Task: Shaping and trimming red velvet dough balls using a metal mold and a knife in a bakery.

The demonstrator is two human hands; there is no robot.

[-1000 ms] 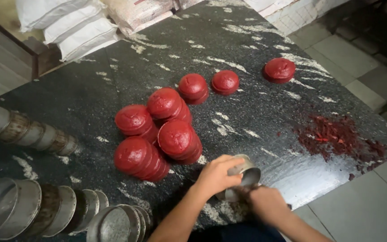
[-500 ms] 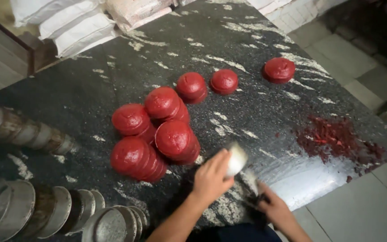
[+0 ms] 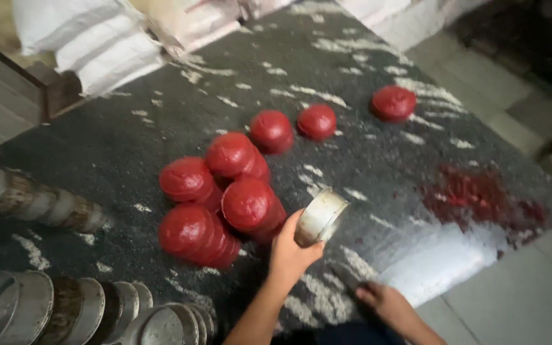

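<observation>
My left hand (image 3: 291,253) grips a round shallow metal tin (image 3: 320,217) and holds it tilted on its side just above the dark speckled table (image 3: 365,160). Its open face points away to the right. Immediately left of it lie stacks of red dome-shaped discs (image 3: 248,204), with three single red discs (image 3: 316,121) farther back. My right hand (image 3: 388,304) rests low at the table's near edge. Its fingers are curled around what looks like a thin dark blade (image 3: 346,276).
A red smear (image 3: 480,199) stains the table's right side beside a pale wet patch (image 3: 442,262). Rows of nested metal tins lie at the bottom left (image 3: 97,313) and along the left edge (image 3: 33,201). White sacks (image 3: 97,45) are piled at the back.
My left hand has lifted the tin away from my right hand and tipped it onto its side. My right hand has drawn back toward the table's near edge.
</observation>
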